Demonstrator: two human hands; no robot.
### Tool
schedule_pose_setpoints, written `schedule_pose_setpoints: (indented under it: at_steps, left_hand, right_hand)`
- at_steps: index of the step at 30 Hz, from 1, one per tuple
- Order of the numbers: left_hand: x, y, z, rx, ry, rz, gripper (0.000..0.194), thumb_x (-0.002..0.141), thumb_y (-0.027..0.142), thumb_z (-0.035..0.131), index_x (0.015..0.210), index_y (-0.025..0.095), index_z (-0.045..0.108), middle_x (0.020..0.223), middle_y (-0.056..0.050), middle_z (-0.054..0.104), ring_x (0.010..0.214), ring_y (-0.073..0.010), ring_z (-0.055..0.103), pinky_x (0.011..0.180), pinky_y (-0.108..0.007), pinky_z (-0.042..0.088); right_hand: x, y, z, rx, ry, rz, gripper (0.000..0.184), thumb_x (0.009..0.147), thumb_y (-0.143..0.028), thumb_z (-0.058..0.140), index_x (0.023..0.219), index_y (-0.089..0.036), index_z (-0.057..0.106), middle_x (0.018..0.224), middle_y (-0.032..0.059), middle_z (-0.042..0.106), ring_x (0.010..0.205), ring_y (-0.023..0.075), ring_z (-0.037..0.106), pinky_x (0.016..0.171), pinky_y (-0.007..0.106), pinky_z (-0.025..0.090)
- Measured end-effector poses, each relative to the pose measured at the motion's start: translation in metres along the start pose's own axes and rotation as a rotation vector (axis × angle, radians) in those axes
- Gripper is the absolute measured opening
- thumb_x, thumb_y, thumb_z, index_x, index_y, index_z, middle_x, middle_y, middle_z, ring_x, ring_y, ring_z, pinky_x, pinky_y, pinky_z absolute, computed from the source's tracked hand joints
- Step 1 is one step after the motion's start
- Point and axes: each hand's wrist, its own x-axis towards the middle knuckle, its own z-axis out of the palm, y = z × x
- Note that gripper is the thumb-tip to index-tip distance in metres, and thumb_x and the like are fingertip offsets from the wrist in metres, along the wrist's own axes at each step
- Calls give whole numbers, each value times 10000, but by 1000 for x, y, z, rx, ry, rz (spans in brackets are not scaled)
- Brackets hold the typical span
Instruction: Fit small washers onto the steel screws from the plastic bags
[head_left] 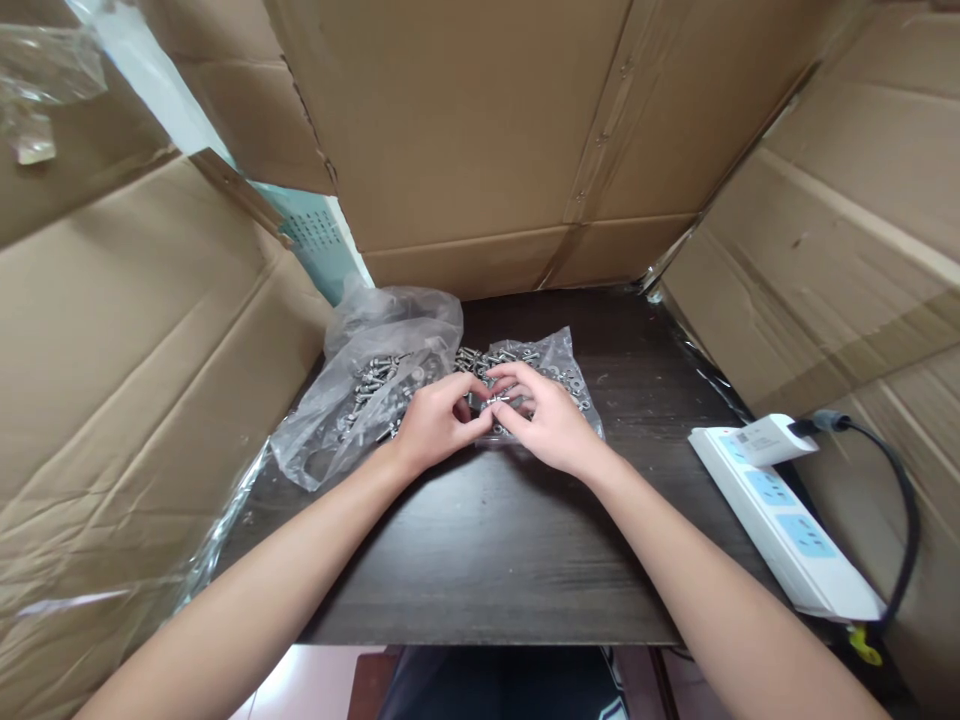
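My left hand [442, 420] and my right hand [544, 415] meet over the middle of the table, fingers curled inward. Between their fingertips is a small silver bolt [499, 400], lying roughly sideways. The fingers of both hands are closed at it; whether a nut or washer sits on its shank is too small to tell. Just behind the hands is a heap of bolts [471, 358]. Left of them, a clear plastic bag [405, 320] holds more bolts [375, 378]. Under and behind my right hand, small nuts and washers [576, 385] lie on a flat plastic bag [559, 350].
A dark wooden table [480, 560] is walled by cardboard panels [480, 130] at the back and both sides. On the right lies a white power strip [787, 530] with a plugged-in white adapter [769, 440] and a black cable [907, 500]. The table's front edge is near my body.
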Motion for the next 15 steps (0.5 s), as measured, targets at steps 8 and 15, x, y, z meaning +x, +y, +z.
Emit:
schedule_pose_setpoints:
  at_steps: [8, 15]
  left_hand:
    - [1, -3, -1, -16, 0, 29, 37, 902, 184, 717, 913, 169, 686, 795, 17, 690, 562, -72, 582, 597, -180, 466]
    - [0, -4, -1, -10, 4, 48, 47, 918, 204, 712, 926, 168, 683, 841, -2, 709, 567, -79, 579, 596, -193, 470]
  right_hand:
    - [1, 4, -1, 146, 36, 79, 284, 868, -263, 679, 1143, -214, 625, 978, 55, 723, 873, 187, 730, 769, 324, 595]
    - [0, -4, -4, -13, 48, 22, 262, 878, -263, 663, 1136, -214, 650, 1031, 76, 744, 891, 207, 737, 731, 322, 591]
